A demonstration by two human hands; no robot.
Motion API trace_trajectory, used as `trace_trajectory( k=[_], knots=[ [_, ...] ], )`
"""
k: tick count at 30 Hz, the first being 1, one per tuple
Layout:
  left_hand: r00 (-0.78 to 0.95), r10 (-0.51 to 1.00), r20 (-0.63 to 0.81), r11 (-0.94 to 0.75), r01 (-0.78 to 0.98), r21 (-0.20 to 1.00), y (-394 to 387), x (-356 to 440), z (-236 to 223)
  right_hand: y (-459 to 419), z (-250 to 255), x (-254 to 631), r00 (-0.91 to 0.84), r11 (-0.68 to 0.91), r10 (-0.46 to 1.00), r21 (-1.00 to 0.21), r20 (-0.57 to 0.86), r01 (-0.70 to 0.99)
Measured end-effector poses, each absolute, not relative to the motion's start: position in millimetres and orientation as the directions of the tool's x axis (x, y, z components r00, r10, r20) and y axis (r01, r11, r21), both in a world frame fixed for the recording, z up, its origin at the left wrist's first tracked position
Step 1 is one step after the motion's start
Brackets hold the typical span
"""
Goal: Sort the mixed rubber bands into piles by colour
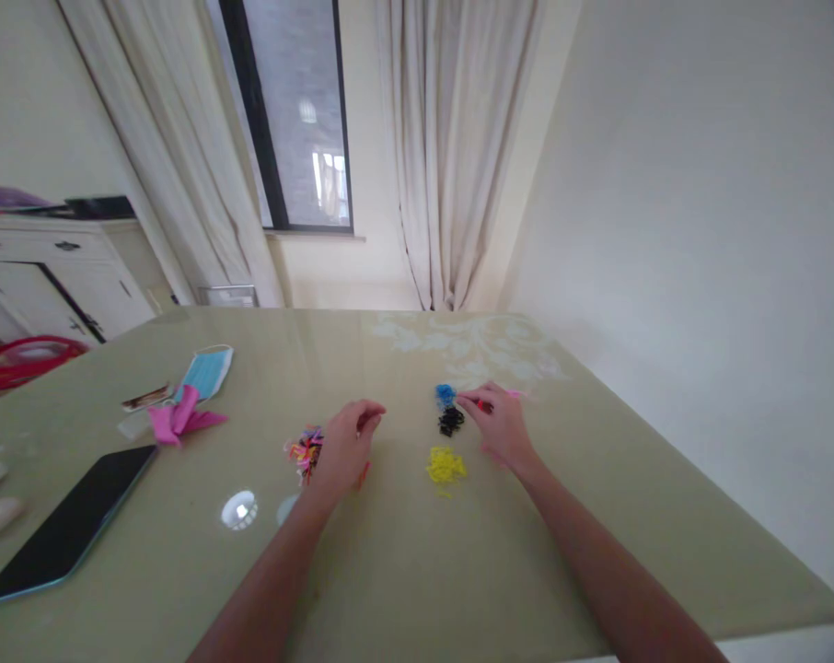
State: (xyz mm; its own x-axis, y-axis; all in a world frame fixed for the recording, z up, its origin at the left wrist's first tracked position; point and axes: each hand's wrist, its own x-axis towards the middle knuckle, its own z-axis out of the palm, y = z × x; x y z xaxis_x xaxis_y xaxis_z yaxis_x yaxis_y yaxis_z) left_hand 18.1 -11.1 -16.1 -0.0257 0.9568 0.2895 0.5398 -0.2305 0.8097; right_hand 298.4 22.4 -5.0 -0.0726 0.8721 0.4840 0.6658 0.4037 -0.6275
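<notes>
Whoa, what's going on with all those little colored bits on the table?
A person has both bare hands over small colored pieces on a table. The right hand has its fingertips at the edge of a blue pile; whether they hold a piece is too small to tell. A black pile and a yellow pile lie nearer the person. The left hand is beside a mixed-color pile, partly hiding it.
</notes>
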Motion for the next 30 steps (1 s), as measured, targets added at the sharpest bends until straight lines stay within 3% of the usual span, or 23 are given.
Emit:
trace_trajectory(
  k=[4,7,15,30],
  knots=[
    [0.010,0.984,0.175,-0.174,0.175,0.969,-20,33,-9,-3,-5,279,-0.195,0.505,0.853,-0.674,0.484,0.539],
    [0.042,0.991,0.128,-0.131,0.072,0.989,-29,42,-3,-18,-3,263,-0.286,0.533,0.846,-0.695,0.450,0.483],
    [0.114,0.991,0.071,-0.072,0.012,0.997,-39,50,0,-33,-5,252,-0.324,0.581,0.814,-0.654,0.483,0.485],
    [0.132,0.990,0.041,-0.034,-0.055,0.998,-42,49,1,-31,1,253,-0.321,0.604,0.796,-0.710,0.514,0.362]
  ],
)
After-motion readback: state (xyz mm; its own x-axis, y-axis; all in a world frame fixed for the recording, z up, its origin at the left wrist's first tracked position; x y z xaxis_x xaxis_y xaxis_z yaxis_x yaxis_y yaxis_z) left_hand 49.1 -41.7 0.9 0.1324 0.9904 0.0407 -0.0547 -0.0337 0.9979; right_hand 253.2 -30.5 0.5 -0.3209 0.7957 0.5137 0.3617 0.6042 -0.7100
